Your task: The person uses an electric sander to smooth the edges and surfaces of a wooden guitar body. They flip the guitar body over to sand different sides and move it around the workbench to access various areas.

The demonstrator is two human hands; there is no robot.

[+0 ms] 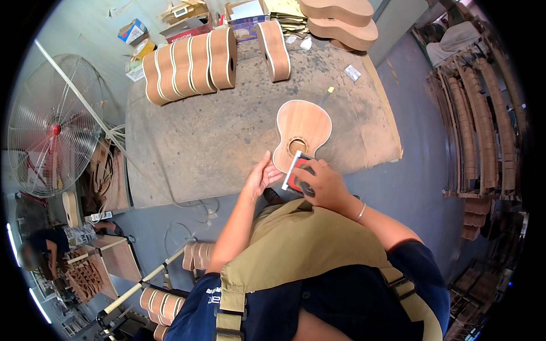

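A small guitar body (303,122), ukulele-like, lies on the workbench with its pale-edged top and round sound hole facing up. At its near left end is my left hand (262,176), palm turned up, fingers stretched out against the body's lower edge and thumb apart. My right hand (324,183) is closed around a red and black sander (296,173) with a flat, pale-edged rectangular pad. The sander is tilted at the near end of the body, just below the sound hole. My fingers partly cover it, and whether its pad touches the wood I cannot tell.
On the workbench (199,131) stand a row of bodies (189,65), a single body (274,51) and stacked bodies (341,25). Cartons (187,25) line the back. A large fan (56,129) stands left, wooden parts fill racks (475,125) right, and a person (48,250) works lower left.
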